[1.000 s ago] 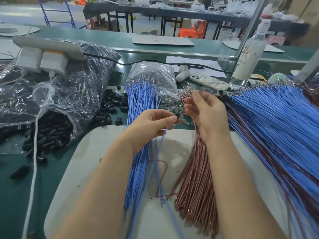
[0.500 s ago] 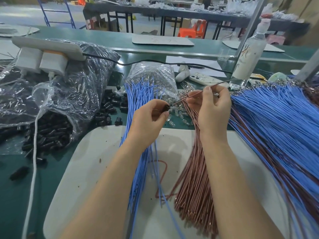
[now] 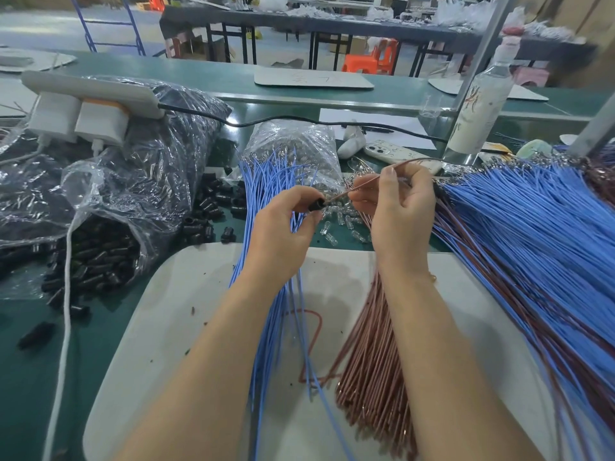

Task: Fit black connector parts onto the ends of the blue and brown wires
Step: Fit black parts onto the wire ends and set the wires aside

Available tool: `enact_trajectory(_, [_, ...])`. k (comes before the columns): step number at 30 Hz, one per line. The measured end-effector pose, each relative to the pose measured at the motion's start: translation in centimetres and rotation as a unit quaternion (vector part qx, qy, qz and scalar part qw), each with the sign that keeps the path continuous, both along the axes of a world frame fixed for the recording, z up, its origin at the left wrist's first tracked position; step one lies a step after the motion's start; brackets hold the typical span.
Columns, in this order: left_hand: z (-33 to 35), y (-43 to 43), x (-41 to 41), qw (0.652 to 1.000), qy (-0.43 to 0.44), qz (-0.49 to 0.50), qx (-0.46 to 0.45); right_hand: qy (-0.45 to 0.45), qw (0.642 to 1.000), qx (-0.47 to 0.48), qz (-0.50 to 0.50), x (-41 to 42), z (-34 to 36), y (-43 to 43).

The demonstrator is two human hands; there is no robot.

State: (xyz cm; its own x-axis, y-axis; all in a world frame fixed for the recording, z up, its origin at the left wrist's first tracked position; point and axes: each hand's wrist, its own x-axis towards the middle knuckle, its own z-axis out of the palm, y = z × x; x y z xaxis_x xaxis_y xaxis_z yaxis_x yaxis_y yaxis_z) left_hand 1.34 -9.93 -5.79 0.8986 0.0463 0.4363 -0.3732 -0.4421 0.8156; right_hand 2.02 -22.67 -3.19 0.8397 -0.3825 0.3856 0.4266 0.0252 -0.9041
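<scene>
My left hand (image 3: pixel 286 227) pinches a small black connector part (image 3: pixel 316 205) between thumb and fingers. My right hand (image 3: pixel 396 207) pinches a single brown wire (image 3: pixel 369 179) whose metal tip points into the connector's open end. A loose blue wire hangs from my left hand down over the white mat (image 3: pixel 186 314). A bundle of blue wires (image 3: pixel 269 314) lies under my left forearm. A bundle of brown wires (image 3: pixel 376 361) lies under my right forearm. Loose black connectors (image 3: pixel 206 211) lie on the green table to the left.
A clear bag of black connectors (image 3: pixel 96 257) lies open at left, under a white power strip (image 3: pixel 90 91). A big fan of blue and brown finished wires (image 3: pixel 532 247) covers the right. Behind are a bag of small glass bulbs (image 3: pixel 296 144), a phone (image 3: pixel 396 154) and a bottle (image 3: pixel 482 108).
My right hand pulled one brown wire out of the bundle and brought its tip to the black connector in my left hand. My left hand rose slightly and turned the connector toward the wire.
</scene>
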Motion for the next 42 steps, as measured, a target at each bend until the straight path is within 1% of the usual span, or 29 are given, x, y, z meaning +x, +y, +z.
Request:
enact_trajectory(2, [0.0,0.0,0.0,1.000,0.000,0.000,0.004,0.012,1.000,-0.011,-0.004,0.1,-0.2,0.1])
enact_trajectory(3, [-0.1,0.0,0.0,1.000,0.001,0.002,0.007,0.023,1.000,0.000,0.002,0.1,-0.2,0.1])
enact_trajectory(4, [-0.2,0.0,0.0,1.000,0.004,0.005,0.011,0.039,0.999,0.032,0.013,0.2,-0.1,0.1])
enact_trajectory(6, [-0.4,0.0,0.1,1.000,0.009,0.015,0.025,0.071,0.982,0.157,0.071,0.3,0.3,-0.4])
enact_trajectory(7, [-0.5,0.0,0.2,0.999,0.012,0.022,0.028,0.075,0.965,0.218,0.126,0.2,0.6,-0.9])
enact_trajectory(8, [-0.6,0.0,0.3,0.999,0.015,0.029,0.025,0.067,0.944,0.255,0.198,0.0,0.9,-1.4])
enact_trajectory(9, [-0.7,0.0,0.3,0.999,0.017,0.036,0.018,0.051,0.918,0.269,0.288,-0.2,1.2,-1.8])
enact_trajectory(10, [-0.7,0.1,0.4,0.999,0.017,0.042,0.011,0.034,0.885,0.262,0.385,-0.6,1.6,-2.0])
enact_trajectory(11, [-0.7,0.2,0.5,0.999,0.016,0.048,0.007,0.025,0.855,0.232,0.463,-1.0,1.9,-1.8])
enact_trajectory(12, [-0.7,0.3,0.5,0.998,0.015,0.053,0.006,0.029,0.843,0.186,0.503,-1.4,2.0,-1.4])
enact_trajectory(13, [-0.6,0.3,0.6,0.998,0.015,0.057,0.004,0.040,0.856,0.130,0.499,-1.5,1.9,-0.9])
enact_trajectory(14, [-0.6,0.4,0.6,0.998,0.018,0.061,0.000,0.049,0.890,0.072,0.448,-1.5,1.7,-0.4])
enact_trajectory(15, [-0.6,0.4,0.7,0.998,0.021,0.064,-0.006,0.053,0.930,0.027,0.363,-1.3,1.4,-0.1])
enact_trajectory(16, [-0.6,0.4,0.7,0.997,0.025,0.065,-0.014,0.050,0.963,0.007,0.265,-1.1,1.2,0.1])
enact_trajectory(17, [-0.5,0.4,0.6,0.997,0.028,0.061,-0.024,0.042,0.983,0.009,0.179,-0.9,1.0,0.1])
enact_trajectory(18, [-0.5,0.3,0.6,0.998,0.029,0.052,-0.035,0.027,0.992,0.022,0.119,-0.7,0.9,0.0])
enact_trajectory(19, [-0.4,0.2,0.5,0.998,0.030,0.043,-0.046,0.011,0.996,0.032,0.079,-0.5,0.8,-0.2])
enact_trajectory(21, [-0.4,0.1,0.3,0.998,0.028,0.029,-0.054,-0.017,0.999,0.034,0.040,-0.4,0.6,-0.3])
enact_trajectory(25, [-0.3,0.0,0.2,0.998,0.029,0.021,-0.045,-0.064,0.997,-0.042,0.014,-0.5,0.3,0.5])
enact_trajectory(32, [0.0,-0.2,-0.1,0.999,0.025,0.017,-0.022,-0.083,0.985,-0.148,-0.012,-0.6,-0.2,0.8])
enact_trajectory(38, [0.1,-0.2,-0.2,0.998,-0.001,0.024,0.056,-0.111,0.949,-0.286,-0.076,-0.6,-0.7,1.0])
enact_trajectory(40, [0.0,-0.1,-0.1,0.996,-0.010,0.036,0.084,-0.116,0.939,-0.310,-0.088,-0.7,-0.6,1.0])
enact_trajectory(42, [-0.1,-0.1,-0.1,0.994,-0.010,0.046,0.102,-0.128,0.936,-0.313,-0.097,-0.7,-0.5,1.0])
